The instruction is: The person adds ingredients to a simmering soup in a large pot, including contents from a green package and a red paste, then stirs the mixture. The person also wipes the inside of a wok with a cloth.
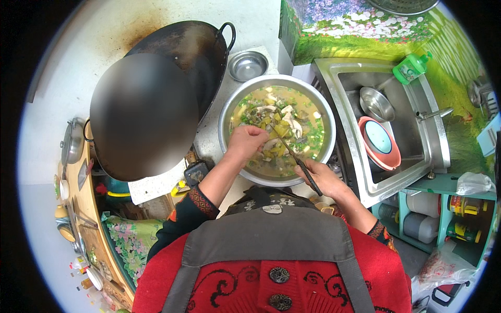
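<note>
Before me stands a wide metal basin (224, 129) of broth with chopped green onion, yellow-green vegetable pieces (281, 130) and pale strips (292, 122). My left hand (247, 141) is over the left part of the broth, thumb and fingertips pinched together. Whether something small is between them cannot be made out. In my right hand (321, 176), at the basin's lower right rim, is a slender dark-handled utensil (299, 161). Its thin end slants up and left to the vegetable pieces, close to my left fingertips. It may be a knife; its exact kind is unclear.
A large black wok (213, 66) leans at the left, partly blurred. Behind the basin sits a small metal bowl (248, 65). The steel sink (407, 101) at right holds a metal bowl (376, 104) and a pink basin (394, 158). A wooden counter (84, 187) runs along the left.
</note>
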Action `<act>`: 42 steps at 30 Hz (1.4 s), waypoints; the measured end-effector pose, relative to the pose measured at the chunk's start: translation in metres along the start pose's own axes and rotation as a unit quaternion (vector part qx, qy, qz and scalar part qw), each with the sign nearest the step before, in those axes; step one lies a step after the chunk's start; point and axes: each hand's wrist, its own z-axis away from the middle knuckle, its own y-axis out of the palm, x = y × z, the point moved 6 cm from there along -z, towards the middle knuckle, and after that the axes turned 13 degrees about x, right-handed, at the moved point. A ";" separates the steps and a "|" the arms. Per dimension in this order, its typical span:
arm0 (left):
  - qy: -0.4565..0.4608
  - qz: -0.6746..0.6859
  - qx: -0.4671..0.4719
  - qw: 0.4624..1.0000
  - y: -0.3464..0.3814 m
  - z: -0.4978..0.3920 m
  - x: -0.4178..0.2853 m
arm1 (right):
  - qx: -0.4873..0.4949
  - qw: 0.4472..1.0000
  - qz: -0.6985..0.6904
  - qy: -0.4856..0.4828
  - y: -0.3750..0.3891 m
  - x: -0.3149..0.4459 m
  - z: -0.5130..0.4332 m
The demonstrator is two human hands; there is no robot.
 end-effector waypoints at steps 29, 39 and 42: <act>0.062 -0.188 -0.086 0.977 -0.009 -0.020 0.002 | 0.008 0.992 -0.123 -0.004 0.004 -0.006 -0.003; -0.051 -0.435 -0.089 0.895 -0.014 -0.061 -0.016 | -0.066 0.979 -0.191 -0.020 -0.013 -0.025 0.017; -0.102 -0.445 -0.054 0.888 -0.021 -0.074 -0.010 | -0.065 0.977 -0.200 -0.020 -0.011 -0.028 0.018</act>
